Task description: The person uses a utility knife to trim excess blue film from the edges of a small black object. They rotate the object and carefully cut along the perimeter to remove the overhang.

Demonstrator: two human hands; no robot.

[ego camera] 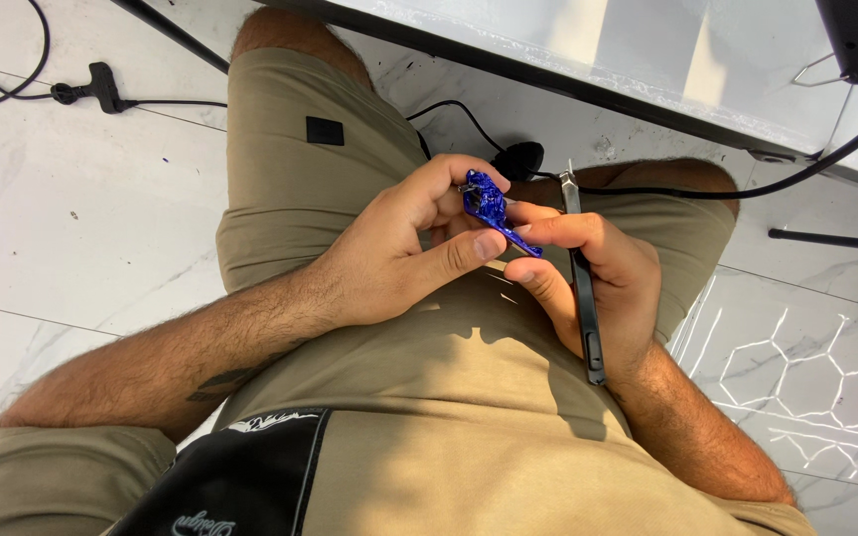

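Observation:
A small shiny blue part (pixel 490 205) with a thin stem is pinched over my lap between both hands. My left hand (pixel 399 248) grips its thick upper end, thumb stretched along the stem. My right hand (pixel 598 278) touches the stem's lower tip with its forefinger and also holds a long thin black tool (pixel 582 288) lying along its palm, metal tip pointing away from me.
I sit in tan shorts (pixel 320 169) on a white marble-tile floor (pixel 81 199). A glass tabletop edge (pixel 548 60) runs across the top. Black cables (pixel 12 89) trail on the floor at upper left, and a black cable (pixel 806 169) hangs at the right.

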